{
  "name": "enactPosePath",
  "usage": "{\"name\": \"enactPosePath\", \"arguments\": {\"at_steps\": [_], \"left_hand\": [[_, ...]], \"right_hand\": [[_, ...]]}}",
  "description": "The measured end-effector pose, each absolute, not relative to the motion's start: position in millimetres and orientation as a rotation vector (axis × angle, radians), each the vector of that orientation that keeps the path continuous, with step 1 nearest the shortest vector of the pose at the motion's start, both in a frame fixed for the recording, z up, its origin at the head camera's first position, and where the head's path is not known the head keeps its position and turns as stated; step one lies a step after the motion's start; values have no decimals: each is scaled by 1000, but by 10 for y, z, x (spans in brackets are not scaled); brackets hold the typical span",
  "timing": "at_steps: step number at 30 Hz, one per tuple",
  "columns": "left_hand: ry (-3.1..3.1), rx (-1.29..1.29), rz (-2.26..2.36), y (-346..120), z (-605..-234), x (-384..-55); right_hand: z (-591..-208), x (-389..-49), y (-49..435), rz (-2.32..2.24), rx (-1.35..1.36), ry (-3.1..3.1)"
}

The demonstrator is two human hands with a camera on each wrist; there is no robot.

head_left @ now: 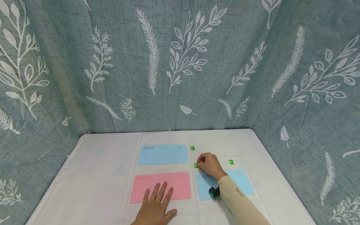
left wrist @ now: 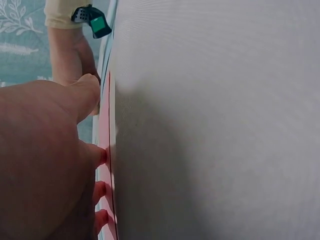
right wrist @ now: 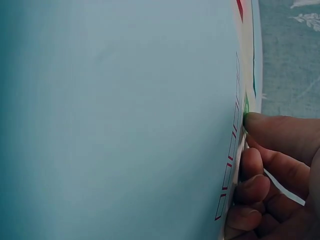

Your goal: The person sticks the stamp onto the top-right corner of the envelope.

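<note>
A blue-grey fabric curtain printed with white leaves hangs behind a white cloth-covered tabletop. Only the head view shows the layout. A light-blue rectangular paper envelope lies nearest the tabletop's far edge. In front of it is a pink rectangular paper envelope; a second light-blue rectangular paper envelope lies beside that, nearer the tabletop's right edge.

The left hand rests with fingers straight and spread on the pink envelope's near part. The left wrist view looks almost along the surface and shows fingertips touching the pink face.

Of three small green square stickers, the far one lies just right of the far envelope, and the right one lies beyond the second blue envelope. The middle one is on the tabletop near that envelope's far left corner, partly covered by the right hand. From the right wrist, the thumb and curled index finger pinch its edge, the other fingers folded in; whether it is lifted at all cannot be told. This view also enlarges the envelope's red-outlined boxes.

The right arm wears a beige sleeve and a black-and-teal device.
</note>
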State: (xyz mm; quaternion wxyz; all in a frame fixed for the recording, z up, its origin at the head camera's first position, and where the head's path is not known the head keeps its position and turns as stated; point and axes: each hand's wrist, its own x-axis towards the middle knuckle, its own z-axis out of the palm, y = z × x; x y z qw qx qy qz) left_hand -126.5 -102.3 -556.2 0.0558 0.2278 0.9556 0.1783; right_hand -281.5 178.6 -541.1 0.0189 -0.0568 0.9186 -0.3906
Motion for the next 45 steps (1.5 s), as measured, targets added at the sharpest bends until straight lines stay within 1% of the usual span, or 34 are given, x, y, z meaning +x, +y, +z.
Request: {"name": "enactPosePath", "arguments": {"at_steps": [15, 22, 29, 45], "left_hand": [[2972, 736, 532, -1054, -5727, -1289], [2954, 728, 503, -1061, -5703, -1300], [2900, 693, 496, -1034, -5557, -1290], [2924, 674, 417, -1015, -5575, -1275]], "right_hand": [[-5363, -2807, 1764, -1230, -160, 2849], [-5356, -2819, 1769, -1228, -154, 2844], [-5358, -2809, 1757, -1186, -169, 2852], [-5387, -2802, 1756, -1180, -186, 2869]]}}
